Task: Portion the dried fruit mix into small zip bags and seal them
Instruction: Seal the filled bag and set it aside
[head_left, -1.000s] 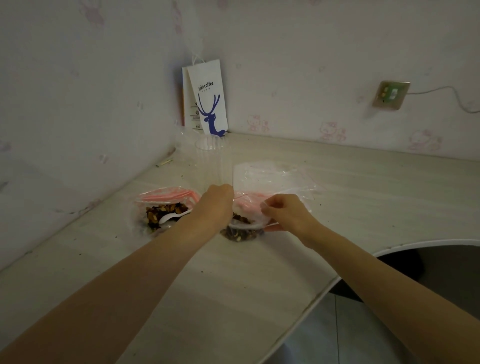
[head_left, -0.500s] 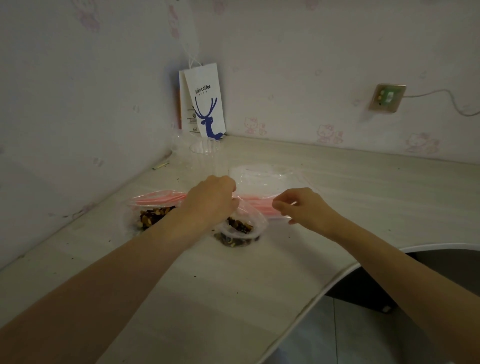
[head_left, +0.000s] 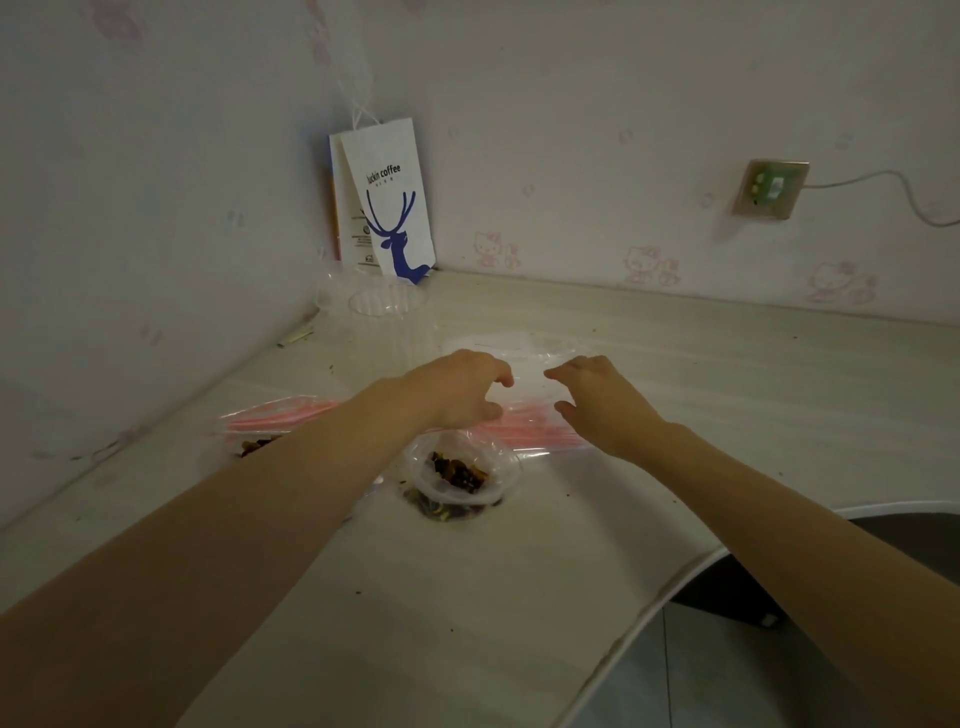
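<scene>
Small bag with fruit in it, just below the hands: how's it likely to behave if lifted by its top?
Probably floppy: the small bag is thin clear film, crumpled around its load. Likely bottom-heavy, so it should hang rather than stand, since the dried fruit sits in a low heap. I can't tell whether it's sealed, so tipping it might spill pieces.

A white paper bag (head_left: 387, 208) printed with a blue deer is stood in the corner of a pale table (head_left: 467, 597). A clear plastic cup (head_left: 387, 301) is set just in front of the bag. Well to the bag's right, a socket (head_left: 771, 188) with a cable (head_left: 914, 200) is mounted on the wall.
</scene>
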